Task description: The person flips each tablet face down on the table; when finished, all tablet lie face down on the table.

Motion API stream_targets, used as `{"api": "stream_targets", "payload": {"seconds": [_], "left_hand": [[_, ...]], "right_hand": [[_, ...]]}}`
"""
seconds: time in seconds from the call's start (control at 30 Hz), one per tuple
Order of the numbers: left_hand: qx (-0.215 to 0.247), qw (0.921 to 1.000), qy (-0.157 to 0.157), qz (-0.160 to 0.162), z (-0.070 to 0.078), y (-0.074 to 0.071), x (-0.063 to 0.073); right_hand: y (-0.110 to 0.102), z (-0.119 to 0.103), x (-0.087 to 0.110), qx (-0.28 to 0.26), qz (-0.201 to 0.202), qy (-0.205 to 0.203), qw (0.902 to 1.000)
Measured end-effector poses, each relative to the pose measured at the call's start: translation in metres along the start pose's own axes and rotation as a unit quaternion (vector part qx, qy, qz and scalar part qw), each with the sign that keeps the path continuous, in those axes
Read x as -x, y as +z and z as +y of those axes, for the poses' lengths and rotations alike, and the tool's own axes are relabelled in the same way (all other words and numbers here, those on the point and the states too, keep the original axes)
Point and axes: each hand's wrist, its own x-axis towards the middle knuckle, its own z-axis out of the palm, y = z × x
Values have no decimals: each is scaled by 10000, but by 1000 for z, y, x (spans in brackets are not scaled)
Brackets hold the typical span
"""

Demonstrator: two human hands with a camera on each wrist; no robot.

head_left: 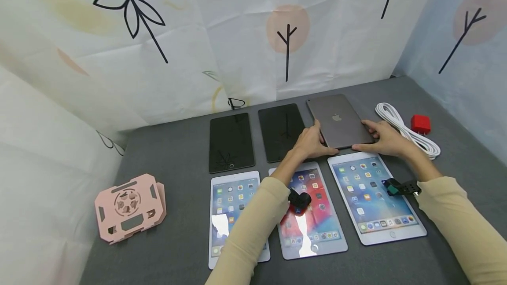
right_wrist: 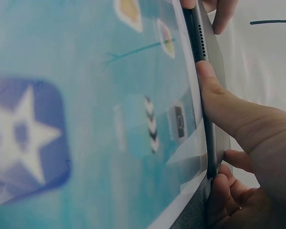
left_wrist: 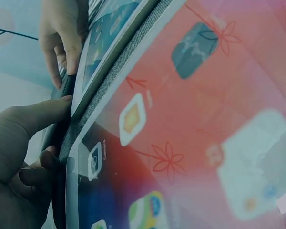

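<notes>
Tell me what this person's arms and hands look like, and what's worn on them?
The left hand and right hand are both ungloved. Plain beige fabric sleeves cover much of the forearms: left sleeve, right sleeve. A small black device juts out near each cuff; the right device shows a green patch.

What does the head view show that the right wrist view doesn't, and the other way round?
Only the head view: the pink holder, the white cable, the red plug, the left dark tablet and the middle dark tablet.

Only the right wrist view: a row of small holes along the edge of the gray tablet.

Both: the gray tablet itself, the right hand gripping it, at least some fingers of the left hand, and the right lit tablet.
</notes>
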Motion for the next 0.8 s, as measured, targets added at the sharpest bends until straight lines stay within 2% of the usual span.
{"api": "stream_targets", "payload": {"seconds": [0.13,0.33,0.57,0.8], "left_hand": [[152,9998,-102,-49,0,0,-1],[148,9993,-327,-88,2,-1,0],[318,9989,-305,-165,3,-2,0],[222,9992,-244,-219,2,-3,0]], "right_hand": [[1,0,0,3,30,-26,10000],[2,2,-3,24,50,34,10000],[2,3,-3,27,70,32,10000],[2,-2,-1,-5,109,60,9999]]}}
